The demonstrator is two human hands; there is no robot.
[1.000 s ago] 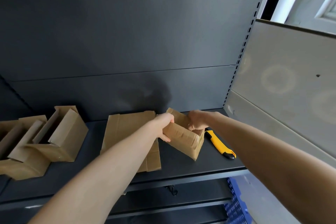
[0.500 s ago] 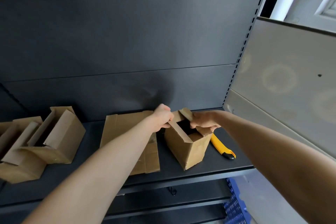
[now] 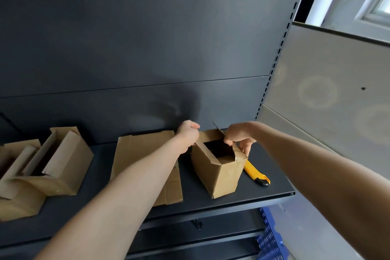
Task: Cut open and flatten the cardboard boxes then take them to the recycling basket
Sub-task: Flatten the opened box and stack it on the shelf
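On the dark shelf (image 3: 232, 198), right of centre, a brown box (image 3: 217, 173) stands upright, mouth up, tape on its flaps, 1 corner toward the camera, long axis vertical. Left hand (image 3: 187, 135) grips its left flap, fingers curled. Right hand (image 3: 238, 135) pinches the right flap. Flat cardboard (image 3: 145, 154) just left, yellow knife (image 3: 255, 173) just right. Dark metal back panel (image 3: 147, 48), grey wall (image 3: 329, 95) right.

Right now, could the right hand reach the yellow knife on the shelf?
Probably yes: the yellow knife lies in the open beside the box, close to the right hand, which must first release that box.
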